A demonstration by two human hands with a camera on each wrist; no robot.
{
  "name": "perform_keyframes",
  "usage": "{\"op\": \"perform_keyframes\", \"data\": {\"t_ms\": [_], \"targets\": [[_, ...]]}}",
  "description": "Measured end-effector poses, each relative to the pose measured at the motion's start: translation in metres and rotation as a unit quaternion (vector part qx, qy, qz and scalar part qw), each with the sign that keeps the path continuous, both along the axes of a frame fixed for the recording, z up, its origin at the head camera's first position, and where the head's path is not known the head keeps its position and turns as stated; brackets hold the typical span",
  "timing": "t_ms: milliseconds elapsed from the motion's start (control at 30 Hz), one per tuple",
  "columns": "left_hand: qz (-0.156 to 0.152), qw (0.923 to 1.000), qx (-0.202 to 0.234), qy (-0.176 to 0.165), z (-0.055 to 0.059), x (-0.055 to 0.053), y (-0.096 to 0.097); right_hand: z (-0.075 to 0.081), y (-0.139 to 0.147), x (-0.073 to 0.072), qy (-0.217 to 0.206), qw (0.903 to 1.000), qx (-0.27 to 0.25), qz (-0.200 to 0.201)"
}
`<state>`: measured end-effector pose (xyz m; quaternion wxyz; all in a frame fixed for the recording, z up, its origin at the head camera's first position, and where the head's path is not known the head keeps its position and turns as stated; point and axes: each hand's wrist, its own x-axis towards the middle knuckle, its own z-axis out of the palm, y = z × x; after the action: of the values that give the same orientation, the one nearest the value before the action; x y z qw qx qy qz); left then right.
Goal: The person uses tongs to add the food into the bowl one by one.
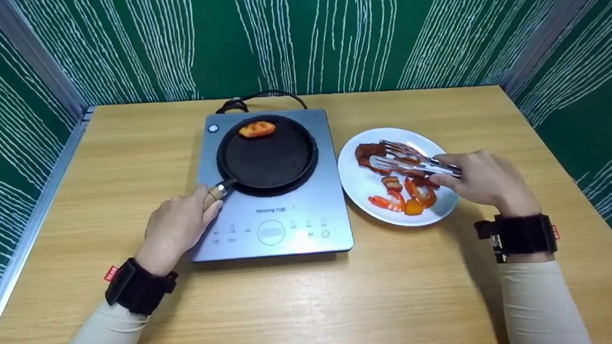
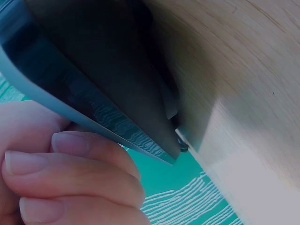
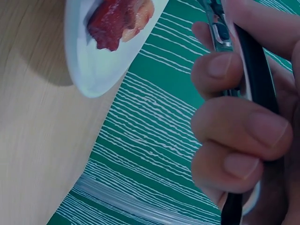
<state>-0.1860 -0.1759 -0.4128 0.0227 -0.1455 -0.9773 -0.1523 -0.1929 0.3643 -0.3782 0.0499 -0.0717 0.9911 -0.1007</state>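
On your pale wooden table [image 1: 285, 318], your left hand [image 1: 178, 223] grips the round black pan [image 1: 268, 156] by its handle [image 1: 221, 190]; your right hand [image 1: 490, 181] holds shiny metal tongs [image 1: 415, 167] over the round white plate [image 1: 358, 184]. Loose squeezing might drop brown food [image 1: 364, 156].

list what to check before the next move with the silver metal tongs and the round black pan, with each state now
1. Left hand grips the handle of the round black pan: ok
2. Pan sits on the silver rectangular cooktop: ok
3. Orange-brown oval food piece lies inside the pan: ok, near the far rim
4. Right hand holds the silver metal tongs over the round white plate: ok
5. Tongs have a firm bite on food: cannot tell, their tips overlap the dark reddish-brown food
6. Cooktop heating: cannot tell, display unreadable
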Motion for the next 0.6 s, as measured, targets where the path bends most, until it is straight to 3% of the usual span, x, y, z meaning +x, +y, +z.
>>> {"op": "perform_keyframes", "data": {"t_ms": [600], "targets": [[0.01, 0.9998, -0.004, -0.019, 0.0018, 0.0002, 0.0005, -0.0054, -0.0022, -0.0016, -0.016, 0.9996, 0.024, 0.003]]}}
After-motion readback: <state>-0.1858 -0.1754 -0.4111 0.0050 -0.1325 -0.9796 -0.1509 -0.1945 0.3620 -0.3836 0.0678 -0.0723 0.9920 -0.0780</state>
